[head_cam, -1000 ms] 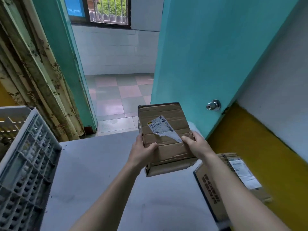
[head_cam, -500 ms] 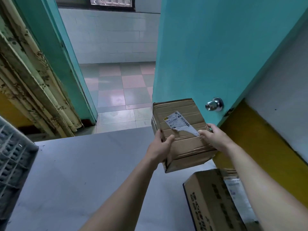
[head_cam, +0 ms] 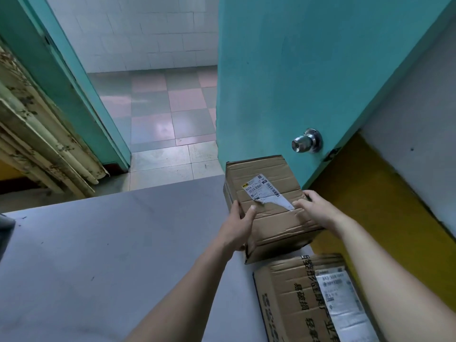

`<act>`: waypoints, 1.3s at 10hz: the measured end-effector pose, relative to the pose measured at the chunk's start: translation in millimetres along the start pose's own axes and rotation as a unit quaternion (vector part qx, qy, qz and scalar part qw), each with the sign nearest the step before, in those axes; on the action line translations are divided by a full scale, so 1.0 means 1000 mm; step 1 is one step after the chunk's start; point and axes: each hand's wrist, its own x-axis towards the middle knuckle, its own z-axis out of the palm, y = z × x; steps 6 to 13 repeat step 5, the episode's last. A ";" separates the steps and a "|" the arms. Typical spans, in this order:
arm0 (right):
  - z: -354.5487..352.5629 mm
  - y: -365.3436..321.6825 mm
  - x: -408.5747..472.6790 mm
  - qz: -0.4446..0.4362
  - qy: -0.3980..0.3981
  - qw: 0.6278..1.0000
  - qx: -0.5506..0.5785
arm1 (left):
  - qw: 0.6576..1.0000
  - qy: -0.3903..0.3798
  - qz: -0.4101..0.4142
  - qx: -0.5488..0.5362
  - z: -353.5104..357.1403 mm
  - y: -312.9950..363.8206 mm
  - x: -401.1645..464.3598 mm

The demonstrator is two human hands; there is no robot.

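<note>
I am holding the small cardboard box point(head_cam: 269, 213) between both grips at the far right corner of the counter point(head_cam: 111, 243), close against the open teal door point(head_cam: 283, 70) and just below its knob point(head_cam: 307, 140). The left grip point(head_cam: 237, 228) is clasping the box's left side, thumb lying on the top face. The right grip point(head_cam: 318, 208) is wrapping over the right edge, thumb resting by the torn corner of the shipping label point(head_cam: 264, 190). Both are grasping the box; neither is letting go. I am reading this as the placing step, though I cannot tell whether the base is touching the counter. A larger printed box point(head_cam: 296, 299) is lying just beside it on the near side, close to the yellow wall point(head_cam: 385, 206). As I am judging it, the next move is calling for lowering the small box flat into the space between the door and the larger box without knocking either. I am planning on loosening both grips only once the counter is taking the weight.
</note>
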 end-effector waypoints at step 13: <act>0.007 0.025 0.016 0.030 -0.018 0.999 0.010 | 0.997 -0.010 0.002 0.076 0.012 -0.030 0.026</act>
